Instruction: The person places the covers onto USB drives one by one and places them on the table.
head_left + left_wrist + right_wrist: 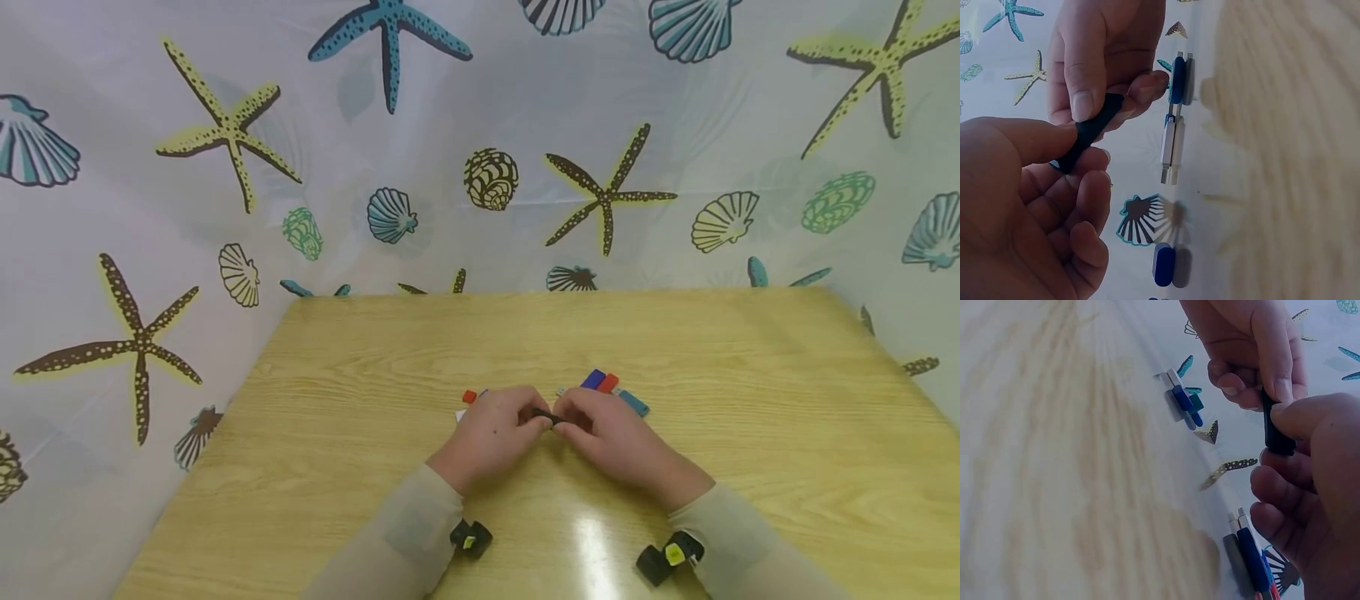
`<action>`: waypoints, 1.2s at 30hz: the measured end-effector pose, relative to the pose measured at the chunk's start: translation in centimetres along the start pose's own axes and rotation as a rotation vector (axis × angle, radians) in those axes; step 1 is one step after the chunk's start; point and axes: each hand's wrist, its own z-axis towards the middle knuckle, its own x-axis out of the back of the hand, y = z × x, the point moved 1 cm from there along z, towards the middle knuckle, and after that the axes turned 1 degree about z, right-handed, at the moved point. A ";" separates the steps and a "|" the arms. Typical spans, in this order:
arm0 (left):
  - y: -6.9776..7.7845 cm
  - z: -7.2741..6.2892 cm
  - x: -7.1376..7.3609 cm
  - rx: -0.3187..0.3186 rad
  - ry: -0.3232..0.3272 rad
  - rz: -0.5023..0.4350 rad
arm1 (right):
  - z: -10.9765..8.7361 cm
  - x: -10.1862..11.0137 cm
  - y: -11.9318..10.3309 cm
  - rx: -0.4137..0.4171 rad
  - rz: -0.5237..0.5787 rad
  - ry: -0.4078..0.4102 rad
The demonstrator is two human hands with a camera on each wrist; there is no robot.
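Thumb and fingers of the left hand [498,429] pinch one end of a small black USB stick [547,415], while the right hand [618,433] pinches its other end. In the left wrist view the black stick [1091,132] runs slantwise between both thumbs. The right wrist view has it [1277,428] nearly upright, with both thumbs on its near side. Fingers hide much of its length. Just beyond the right hand lie a blue USB stick [593,379], a red one [608,383] and a teal one [633,402].
Past the left hand are a small red piece [469,397] and a white piece [461,414], partly hidden by the hand. The wooden table [360,350] meets a shell-and-starfish patterned curtain [450,125] at the back and sides.
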 end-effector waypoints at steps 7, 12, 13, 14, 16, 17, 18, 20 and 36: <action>-0.2 0.1 -0.1 0.058 0.019 -0.008 | -0.2 0.0 1.5 -0.046 0.025 -0.051; -0.4 0.3 -0.1 0.055 0.029 -0.013 | -0.3 0.1 2.7 -0.094 0.045 -0.025; -0.4 0.3 0.0 0.055 0.031 -0.012 | -0.2 0.2 2.9 -0.097 0.041 -0.006; -0.5 0.2 0.0 0.057 0.031 -0.011 | -0.2 0.3 3.0 -0.103 0.036 0.017; -0.6 0.2 0.1 0.068 0.031 -0.013 | 0.0 0.7 3.2 -0.122 0.031 0.083; -0.6 0.2 0.1 0.076 0.031 -0.013 | 0.0 0.9 3.3 -0.138 0.029 0.118; -0.6 0.1 0.2 0.082 0.031 -0.014 | 0.0 1.2 3.4 -0.154 0.023 0.153; -0.7 0.1 0.3 0.092 0.036 -0.015 | 0.1 1.9 3.7 -0.198 0.003 0.219; -1.1 0.2 0.5 0.085 0.034 0.020 | -0.5 4.8 6.6 -0.423 -0.189 0.246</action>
